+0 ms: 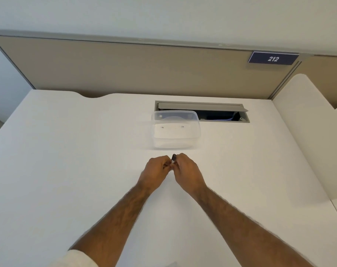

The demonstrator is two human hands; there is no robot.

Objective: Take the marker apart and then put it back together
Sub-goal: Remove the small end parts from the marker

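Note:
A small marker (pixel 173 158) with a white barrel and a black end pokes up between my two hands, above the middle of the white desk (pixel 67 151). My left hand (pixel 155 173) and my right hand (pixel 188 172) meet fingertip to fingertip and both pinch the marker. Most of the marker is hidden by my fingers, so I cannot tell whether its cap is on or off.
A clear plastic container (pixel 175 129) stands just beyond my hands. Behind it an open cable hatch (pixel 217 112) is cut into the desk. A beige partition (pixel 144 68) with a "212" sign (pixel 273 58) closes off the back. A white divider (pixel 306 122) stands at the right.

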